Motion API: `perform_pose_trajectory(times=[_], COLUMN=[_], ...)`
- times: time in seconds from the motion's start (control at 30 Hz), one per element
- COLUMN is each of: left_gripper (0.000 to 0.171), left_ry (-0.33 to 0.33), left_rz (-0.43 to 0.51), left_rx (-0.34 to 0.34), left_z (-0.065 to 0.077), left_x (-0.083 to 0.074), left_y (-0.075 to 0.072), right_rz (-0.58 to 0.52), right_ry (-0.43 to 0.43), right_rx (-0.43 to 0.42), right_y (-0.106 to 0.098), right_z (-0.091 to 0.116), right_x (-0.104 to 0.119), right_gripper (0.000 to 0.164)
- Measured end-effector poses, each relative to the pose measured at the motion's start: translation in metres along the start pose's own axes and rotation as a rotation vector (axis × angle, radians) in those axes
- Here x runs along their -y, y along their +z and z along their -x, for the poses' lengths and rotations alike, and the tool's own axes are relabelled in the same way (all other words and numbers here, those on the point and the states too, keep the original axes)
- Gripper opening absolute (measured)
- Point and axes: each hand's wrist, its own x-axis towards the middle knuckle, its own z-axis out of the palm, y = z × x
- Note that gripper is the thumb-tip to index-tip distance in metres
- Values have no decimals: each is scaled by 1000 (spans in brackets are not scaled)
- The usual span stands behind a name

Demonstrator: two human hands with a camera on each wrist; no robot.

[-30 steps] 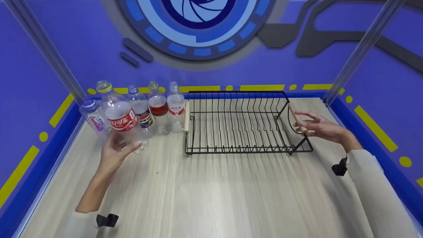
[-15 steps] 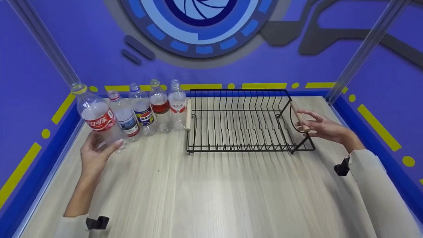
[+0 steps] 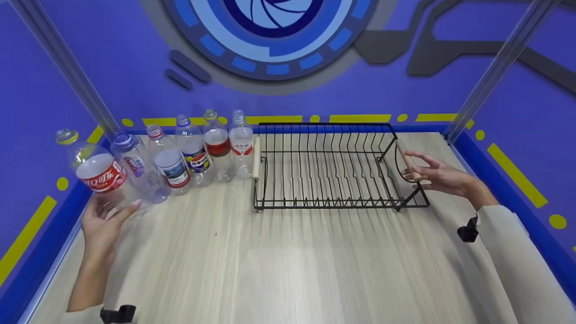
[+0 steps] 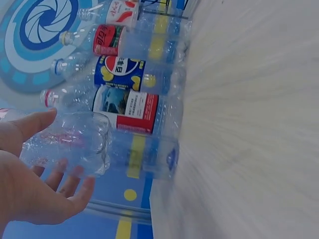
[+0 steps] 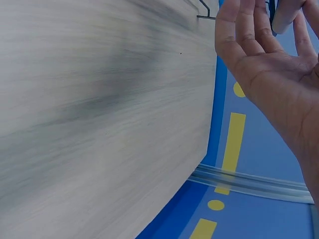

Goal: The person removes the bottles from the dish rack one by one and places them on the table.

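Observation:
My left hand (image 3: 102, 222) grips a large clear cola bottle (image 3: 105, 173) with a red label, low on its body. The bottle leans left, and in the left wrist view its base shows above the tabletop. Just right of it stands a clear bottle with a purple neck ring (image 3: 139, 168). My right hand (image 3: 443, 176) holds the right wooden handle (image 3: 408, 161) of a black wire dish rack (image 3: 333, 207), thumb and fingers around it. The rack rests on the table. In the right wrist view only the handle's end (image 5: 286, 15) shows between the fingers.
A row of upright bottles runs toward the rack: one with a landscape label (image 3: 172, 168), a blue-labelled one (image 3: 196, 159), a dark red-labelled one (image 3: 218, 148) and a white-and-red-labelled one (image 3: 242, 147). Blue walls (image 3: 288, 103) enclose the table (image 3: 288, 261).
My left hand has carried the cola bottle leftward and slightly down past the row's left end, uncovering the landscape-labelled and purple-ringed bottles. My right hand stays at the rack handle.

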Motion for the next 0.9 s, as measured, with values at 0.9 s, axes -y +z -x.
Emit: perform_pose_trajectory(times=[0.9], left_gripper=[100], left_ry=[-28], left_rz=[-244], left_rx=[76], left_z=[-68], left_x=[31], left_y=[-23], right_rz=[-58], right_ry=[-5], right_rx=[26], right_y=[6], right_z=[2], right_x=[-4], right_gripper=[60])
